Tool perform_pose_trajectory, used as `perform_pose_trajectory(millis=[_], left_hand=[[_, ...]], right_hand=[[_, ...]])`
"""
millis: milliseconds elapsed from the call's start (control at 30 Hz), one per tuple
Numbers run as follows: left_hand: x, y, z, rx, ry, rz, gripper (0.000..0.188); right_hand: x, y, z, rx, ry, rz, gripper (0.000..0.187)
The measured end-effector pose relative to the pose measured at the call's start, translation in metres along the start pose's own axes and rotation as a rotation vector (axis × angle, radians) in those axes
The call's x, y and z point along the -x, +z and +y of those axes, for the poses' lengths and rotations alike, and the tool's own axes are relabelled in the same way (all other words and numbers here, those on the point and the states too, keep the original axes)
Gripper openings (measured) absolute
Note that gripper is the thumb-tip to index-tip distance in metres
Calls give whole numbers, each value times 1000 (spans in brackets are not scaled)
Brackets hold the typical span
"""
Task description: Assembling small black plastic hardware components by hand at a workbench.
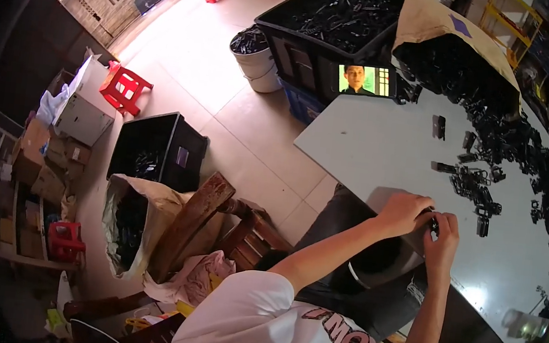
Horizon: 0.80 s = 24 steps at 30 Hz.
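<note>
My left hand [405, 212] and my right hand [441, 244] meet over the near edge of the grey-white table [371, 141]. Their fingers are closed around a small black part [434, 224], which they mostly cover, so its exact kind does not show. Just beyond the hands lies a loose group of similar small black parts [474, 186], some long and narrow, some frame-like. A single black piece [438, 127] lies apart from them, farther back.
A large paper sack [466, 31] spills black parts along the table's far and right sides. A phone [366, 81] playing a video stands at the back corner. Left of the table are black crates [186, 152], a white bucket [258, 69], a wooden chair [192, 223] and a red stool [124, 89].
</note>
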<state>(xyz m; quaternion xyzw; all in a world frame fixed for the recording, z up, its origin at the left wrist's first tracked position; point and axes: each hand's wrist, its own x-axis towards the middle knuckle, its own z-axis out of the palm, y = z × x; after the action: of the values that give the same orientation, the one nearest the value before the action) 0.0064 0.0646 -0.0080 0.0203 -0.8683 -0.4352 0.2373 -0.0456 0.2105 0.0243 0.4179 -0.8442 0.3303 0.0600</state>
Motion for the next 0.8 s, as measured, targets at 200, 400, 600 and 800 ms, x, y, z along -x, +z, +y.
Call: perform_pose_trajectory(millis=[200, 400, 600, 800], left_hand=[[3, -6, -1, 103, -8, 0, 23], [1, -10, 1, 296, -24, -70, 23], [0, -15, 5, 377, -33, -132, 19], [1, -8, 0, 448, 91, -86, 13]], right_hand=[[5, -1, -6, -306, 251, -55, 27], [8, -7, 15, -637, 354, -252, 32], [9, -10, 26, -900, 595, -374, 19], [15, -7, 25, -903, 486, -310, 24]])
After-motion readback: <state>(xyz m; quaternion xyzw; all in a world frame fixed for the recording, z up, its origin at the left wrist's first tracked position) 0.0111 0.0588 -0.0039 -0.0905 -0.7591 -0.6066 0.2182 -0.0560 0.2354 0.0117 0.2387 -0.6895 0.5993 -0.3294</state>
